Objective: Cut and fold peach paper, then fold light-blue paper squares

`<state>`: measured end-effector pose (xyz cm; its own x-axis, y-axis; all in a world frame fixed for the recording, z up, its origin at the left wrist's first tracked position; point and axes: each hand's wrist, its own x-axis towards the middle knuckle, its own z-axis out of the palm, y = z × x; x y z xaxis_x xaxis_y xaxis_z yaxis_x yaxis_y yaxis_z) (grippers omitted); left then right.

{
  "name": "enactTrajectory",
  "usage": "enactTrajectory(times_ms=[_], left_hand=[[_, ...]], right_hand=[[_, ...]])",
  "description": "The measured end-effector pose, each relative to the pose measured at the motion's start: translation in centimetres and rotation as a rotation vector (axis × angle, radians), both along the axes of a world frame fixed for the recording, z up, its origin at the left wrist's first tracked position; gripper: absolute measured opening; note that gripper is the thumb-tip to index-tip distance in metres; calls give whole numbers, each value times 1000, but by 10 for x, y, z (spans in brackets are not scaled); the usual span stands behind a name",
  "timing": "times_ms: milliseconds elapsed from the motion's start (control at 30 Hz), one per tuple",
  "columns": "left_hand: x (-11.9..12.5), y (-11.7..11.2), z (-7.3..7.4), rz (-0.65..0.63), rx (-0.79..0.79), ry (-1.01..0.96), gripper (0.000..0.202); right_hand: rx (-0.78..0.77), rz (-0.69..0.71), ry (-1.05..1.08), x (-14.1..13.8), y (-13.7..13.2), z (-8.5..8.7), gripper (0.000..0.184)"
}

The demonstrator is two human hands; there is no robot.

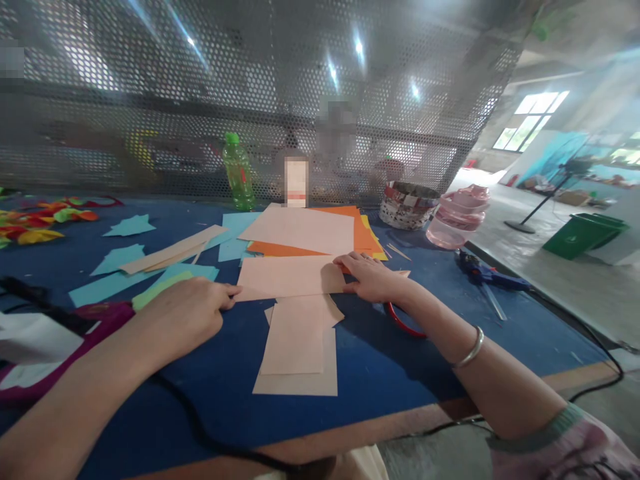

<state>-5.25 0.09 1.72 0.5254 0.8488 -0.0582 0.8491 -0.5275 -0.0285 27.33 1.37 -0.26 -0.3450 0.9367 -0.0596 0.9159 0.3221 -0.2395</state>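
A peach paper sheet (287,277) lies across the blue table (380,360). My left hand (185,313) pinches its left edge with closed fingers. My right hand (373,277) presses flat on its right end, fingers stretched out. Just below it sit cut peach paper pieces (297,347) in a small pile. Behind it lies a stack of peach and orange sheets (310,232). Red-handled scissors (400,321) lie partly hidden under my right wrist, which wears a silver bangle.
Light blue paper scraps (125,257) and a peach strip lie at left, colourful cut shapes (40,220) far left. A green bottle (239,172), woven basket (409,203), pink jug (457,217) and blue glue gun (483,275) stand behind and right. A black cable crosses the near edge.
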Motion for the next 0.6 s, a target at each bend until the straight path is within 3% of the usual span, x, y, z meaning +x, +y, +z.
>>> enactTrajectory(times_ms=[500, 600], left_hand=[[2, -2, -5, 17, 117, -80, 42], [3, -2, -4, 36, 132, -137, 39]], right_hand=[[22, 70, -22, 1, -4, 2, 54], [127, 15, 58, -6, -6, 1, 48]])
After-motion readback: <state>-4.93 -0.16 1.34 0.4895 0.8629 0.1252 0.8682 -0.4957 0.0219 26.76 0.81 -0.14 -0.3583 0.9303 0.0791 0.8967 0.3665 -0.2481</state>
